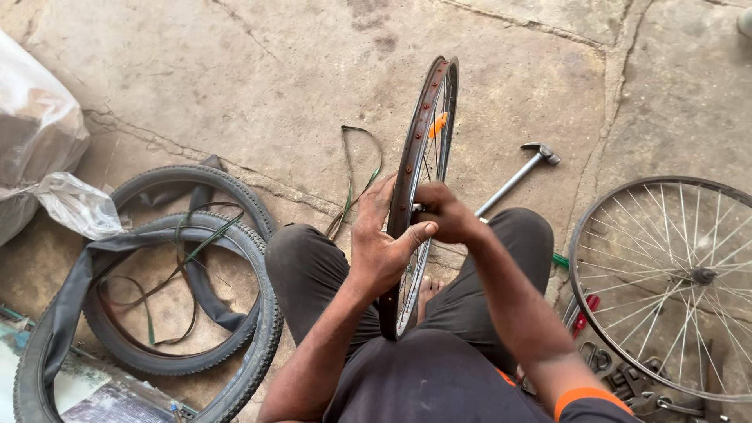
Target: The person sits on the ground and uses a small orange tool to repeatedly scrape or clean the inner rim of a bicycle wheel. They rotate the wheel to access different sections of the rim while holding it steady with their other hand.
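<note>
Floor (258, 70): cracked concrete, everything spread across it.
Tyres (235, 235): two black ones lying flat at near left, a limp inner tube (70, 290) draped over them.
Spare wheel (666, 274): spoked, lying flat at near right, well apart from the work.
Rim (415, 157): bare, dark, rust-spotted; upright on edge between the knees, near the middle of the scene, tilted slightly right at the top.
Hammer (521, 172): on the floor just right of the rim, beyond the right knee.
Left hand (380, 243): fingers spread on the rim's left side, thumb hooked over its edge; holding the rim steady.
Right hand (442, 211): closed tight at the rim's right edge around something small, hidden by the fingers.
Doing it well: probably best to keep the rim braced by knees and left hand, working with small, square turns.
</note>
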